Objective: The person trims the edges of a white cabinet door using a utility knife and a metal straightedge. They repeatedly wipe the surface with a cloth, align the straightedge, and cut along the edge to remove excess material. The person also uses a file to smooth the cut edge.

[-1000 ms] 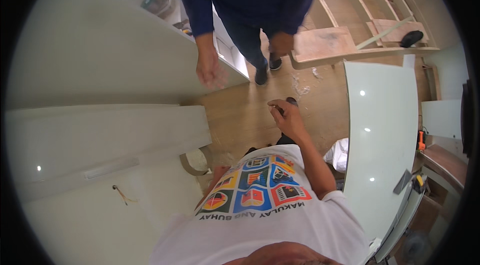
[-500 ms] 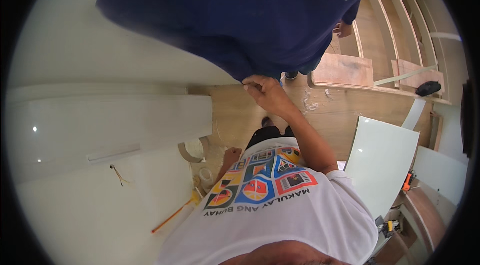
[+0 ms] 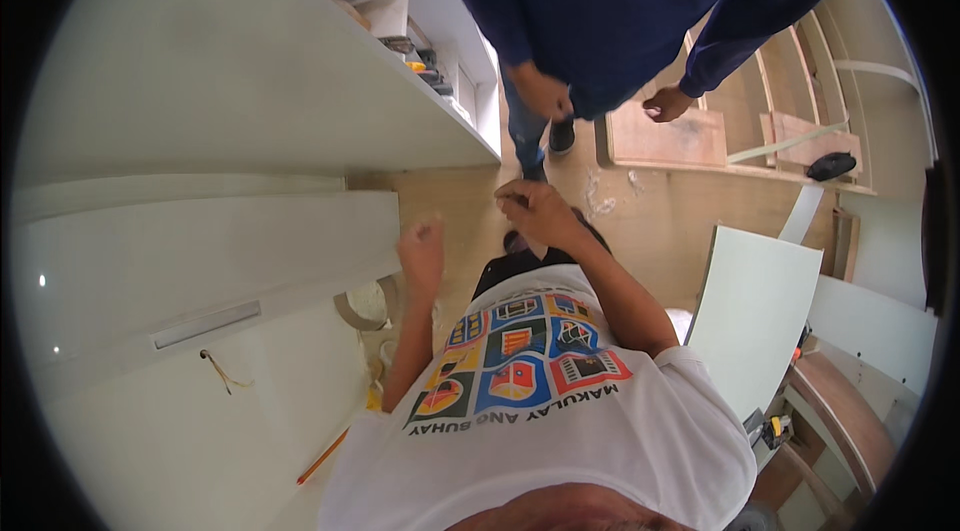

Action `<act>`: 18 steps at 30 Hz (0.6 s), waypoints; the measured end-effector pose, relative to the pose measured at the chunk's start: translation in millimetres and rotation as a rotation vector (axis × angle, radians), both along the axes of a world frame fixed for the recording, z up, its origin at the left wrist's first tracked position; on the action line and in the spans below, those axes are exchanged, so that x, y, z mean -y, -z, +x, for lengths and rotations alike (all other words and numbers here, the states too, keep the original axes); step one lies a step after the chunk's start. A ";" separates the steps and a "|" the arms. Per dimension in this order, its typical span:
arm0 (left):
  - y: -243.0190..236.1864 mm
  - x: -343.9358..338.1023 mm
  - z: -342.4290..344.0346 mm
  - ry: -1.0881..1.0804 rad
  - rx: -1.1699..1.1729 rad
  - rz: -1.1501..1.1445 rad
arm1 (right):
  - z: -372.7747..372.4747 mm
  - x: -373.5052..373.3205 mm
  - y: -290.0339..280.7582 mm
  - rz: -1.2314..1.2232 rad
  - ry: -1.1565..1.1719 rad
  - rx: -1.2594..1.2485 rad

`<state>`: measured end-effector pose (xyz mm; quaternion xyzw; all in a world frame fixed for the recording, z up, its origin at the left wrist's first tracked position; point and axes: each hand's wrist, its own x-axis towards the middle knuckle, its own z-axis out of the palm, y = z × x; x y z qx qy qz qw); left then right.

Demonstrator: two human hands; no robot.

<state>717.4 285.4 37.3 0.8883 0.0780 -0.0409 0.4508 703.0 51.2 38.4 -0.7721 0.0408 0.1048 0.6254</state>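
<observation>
My right hand (image 3: 540, 211) is held in front of my waist, fingers curled in toward the thumb. Whatever it may hold is too small or hidden to make out. My left hand (image 3: 422, 249) is raised beside the edge of a glossy white panel (image 3: 310, 226); motion smears its fingers. A co-worker in a navy long-sleeved top (image 3: 640, 1) stands facing me, just beyond my right hand and apart from it. Both of the co-worker's hands hang low in front of the body.
Wooden frames (image 3: 660, 134) lie at the far right, a black roll (image 3: 832, 167) on them. A pale board (image 3: 755, 306) leans on my right near tools (image 3: 770, 431). At left stand a tall white panel (image 3: 230, 81), wires (image 3: 222, 371) and an orange stick (image 3: 322, 456). Shelves (image 3: 400, 6) hold containers.
The co-worker has shifted right and back, uncovering the shelves and both their hands. My left hand has come up and forward from my side. My right hand is now apart from the navy top.
</observation>
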 end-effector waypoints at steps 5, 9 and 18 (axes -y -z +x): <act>-129.3 38.8 88.8 -0.067 0.594 -0.087 | 19.3 4.3 22.9 0.137 0.139 -0.045; -214.8 76.8 137.0 -0.131 0.960 -0.043 | 90.8 8.3 -14.8 0.077 0.156 0.115; -210.8 107.4 213.9 -0.250 1.296 0.349 | 246.8 -5.0 -86.7 -0.197 -0.123 0.508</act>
